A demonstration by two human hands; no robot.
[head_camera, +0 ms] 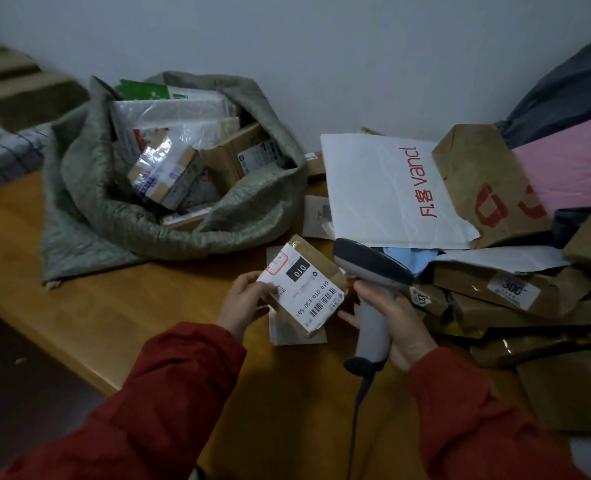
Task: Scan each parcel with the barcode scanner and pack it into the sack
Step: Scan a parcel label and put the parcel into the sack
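Showing a white barcode label marked 010, the small brown parcel [304,289] hangs above the surface [148,323], near the green sack [90,188]. The left grip [249,296] pinches its left edge; the right grip [394,323] curls round the grey scanner [370,265] handle.

One sack [90,188], one barcode scanner [373,268], two hands [245,299] [401,323], one held parcel [308,289] (heap [505,299] at right too jumbled for count).

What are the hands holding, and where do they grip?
Left hand pinches the small labelled parcel at its left edge; right hand grips the barcode scanner by its handle.
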